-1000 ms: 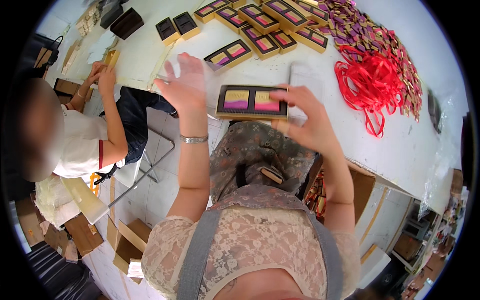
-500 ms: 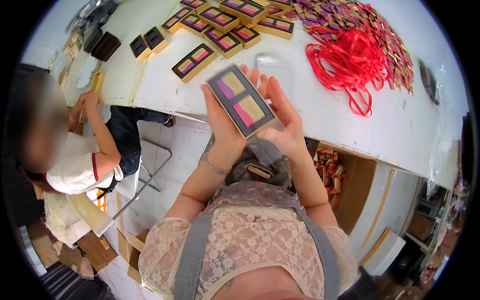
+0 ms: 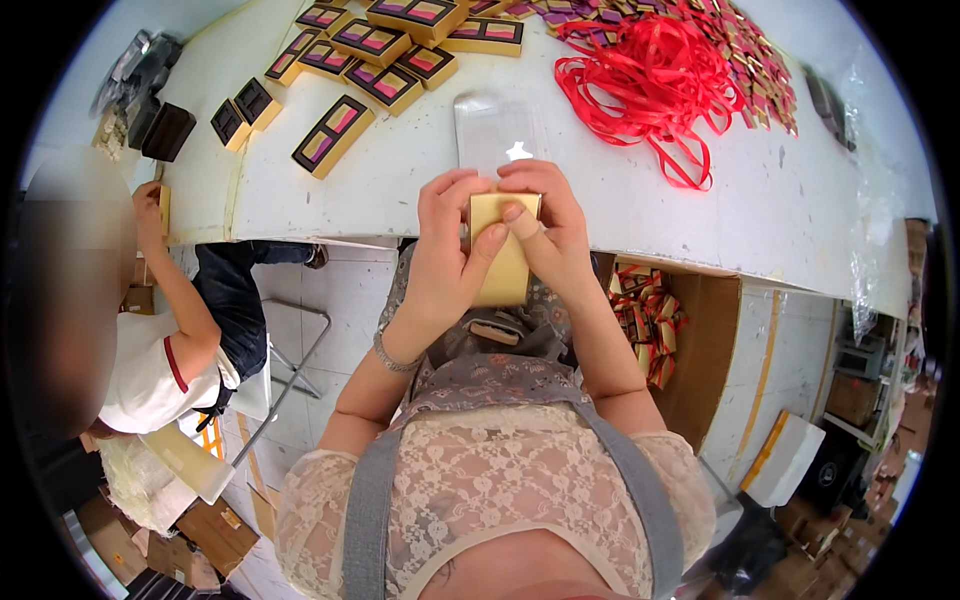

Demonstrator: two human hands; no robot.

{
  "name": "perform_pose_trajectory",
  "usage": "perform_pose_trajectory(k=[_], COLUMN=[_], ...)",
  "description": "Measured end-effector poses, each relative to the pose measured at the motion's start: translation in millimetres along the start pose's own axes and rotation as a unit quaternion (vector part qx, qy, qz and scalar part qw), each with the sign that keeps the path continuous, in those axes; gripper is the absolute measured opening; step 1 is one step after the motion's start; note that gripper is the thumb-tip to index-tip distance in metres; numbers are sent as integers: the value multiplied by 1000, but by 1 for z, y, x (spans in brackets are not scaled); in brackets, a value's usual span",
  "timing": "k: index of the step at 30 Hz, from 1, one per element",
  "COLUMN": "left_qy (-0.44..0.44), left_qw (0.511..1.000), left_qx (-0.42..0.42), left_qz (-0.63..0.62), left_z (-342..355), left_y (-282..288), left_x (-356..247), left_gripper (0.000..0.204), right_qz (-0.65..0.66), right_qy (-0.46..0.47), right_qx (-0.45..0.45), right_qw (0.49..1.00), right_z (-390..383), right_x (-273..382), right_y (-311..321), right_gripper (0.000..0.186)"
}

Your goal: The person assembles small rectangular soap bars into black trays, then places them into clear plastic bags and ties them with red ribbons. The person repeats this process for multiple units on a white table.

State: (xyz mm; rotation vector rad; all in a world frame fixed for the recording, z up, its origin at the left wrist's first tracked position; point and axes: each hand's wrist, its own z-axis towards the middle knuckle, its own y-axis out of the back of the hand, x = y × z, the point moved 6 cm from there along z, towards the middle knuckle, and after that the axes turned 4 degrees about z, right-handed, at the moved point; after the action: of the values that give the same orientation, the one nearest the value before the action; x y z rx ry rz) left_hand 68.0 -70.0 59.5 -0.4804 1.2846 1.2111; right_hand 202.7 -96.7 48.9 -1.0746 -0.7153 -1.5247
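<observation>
My left hand (image 3: 445, 250) and my right hand (image 3: 550, 225) both grip a flat gold box (image 3: 503, 262), held upright over my lap at the table's front edge. Its plain gold back faces me; the fingers wrap its sides and my thumbs press on the back. Just beyond the hands a clear plastic lid (image 3: 497, 132) lies on the white table (image 3: 400, 180).
Several gold boxes with pink and purple windows (image 3: 333, 134) lie across the table's far left. A tangle of red ribbon (image 3: 650, 85) lies at the right. A seated person (image 3: 150, 340) works at the left. A carton of wrapped items (image 3: 645, 315) stands under the table.
The box has been flipped from window side up to gold back toward me and lowered closer. Both hands now hold it; a second ago my left hand was raised open.
</observation>
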Motion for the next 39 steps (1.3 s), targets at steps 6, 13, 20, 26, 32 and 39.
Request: perform_pose_trajectory(k=[6, 13, 20, 26, 32, 39], left_qy=[62, 49, 10, -11, 326, 258], left_qw=[990, 984, 997, 996, 811, 847], left_qx=[91, -29, 63, 87, 115, 49], left_qz=[-90, -166, -44, -35, -471, -462], left_z=[-4, -11, -6, -5, -13, -9], left_y=[-13, -8, -4, 1, 1, 11], left_x=[15, 7, 7, 0, 44, 44], left_gripper=[52, 56, 49, 49, 63, 51], right_qz=[100, 108, 46, -110, -86, -773], right_qy=[1, -244, -139, 41, 160, -20], right_qx=[-104, -33, 56, 72, 243, -40], right_qw=[990, 963, 988, 990, 953, 633], right_z=[-16, -2, -6, -21, -14, 132], right_x=[-12, -1, 13, 51, 63, -30], right_y=[4, 12, 20, 15, 6, 161], right_gripper=[13, 14, 19, 22, 14, 27])
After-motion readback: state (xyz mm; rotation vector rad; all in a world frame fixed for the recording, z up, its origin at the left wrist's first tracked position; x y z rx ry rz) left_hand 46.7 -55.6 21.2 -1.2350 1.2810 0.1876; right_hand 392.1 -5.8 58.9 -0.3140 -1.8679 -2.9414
